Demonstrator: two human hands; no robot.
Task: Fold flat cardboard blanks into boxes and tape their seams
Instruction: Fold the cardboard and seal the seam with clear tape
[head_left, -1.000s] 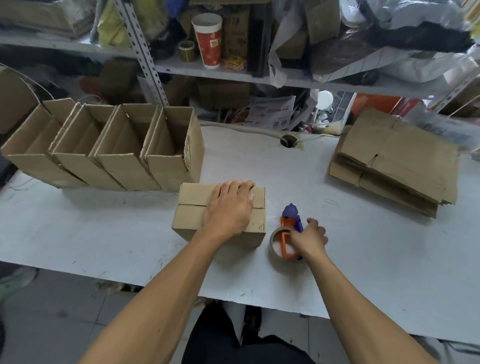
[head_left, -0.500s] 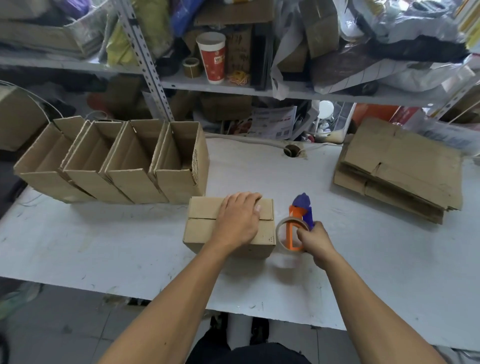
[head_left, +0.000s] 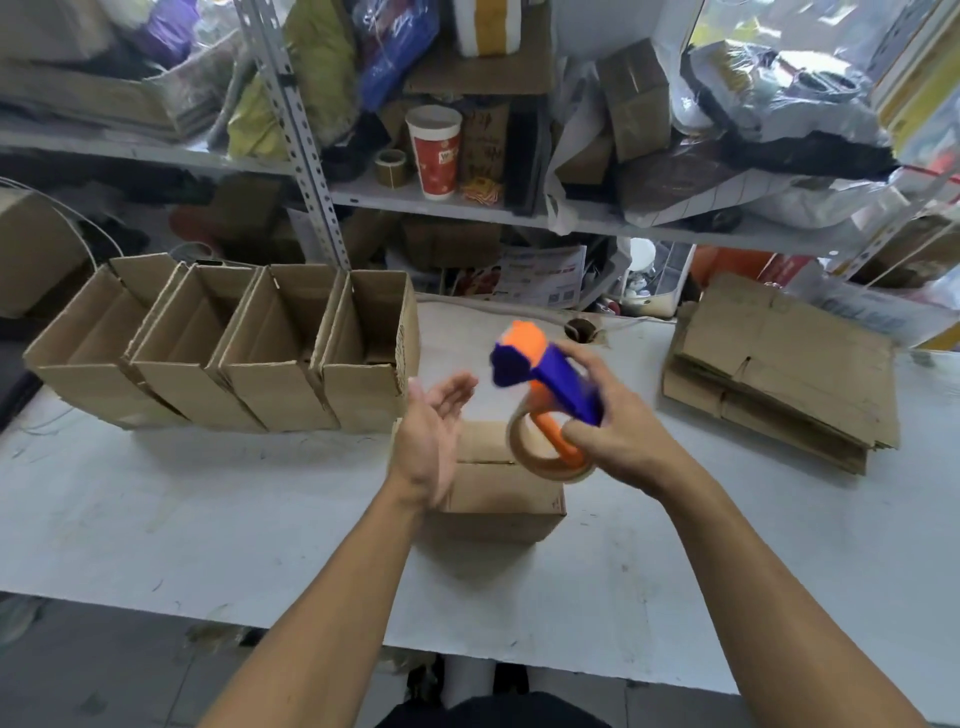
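A folded cardboard box lies on the white table with its flap seam facing up, in front of me. My right hand grips an orange and blue tape dispenser with a roll of clear tape, lifted above the box. My left hand hovers over the box's left side, palm turned toward the dispenser and fingers straight, touching nothing.
Several open folded boxes stand in a row at the left back of the table. A stack of flat cardboard blanks lies at the right. Cluttered metal shelves rise behind the table, holding a red paper cup.
My right hand has lifted the tape dispenser from the table up above the box. My left hand has come off the box top and turned palm inward.
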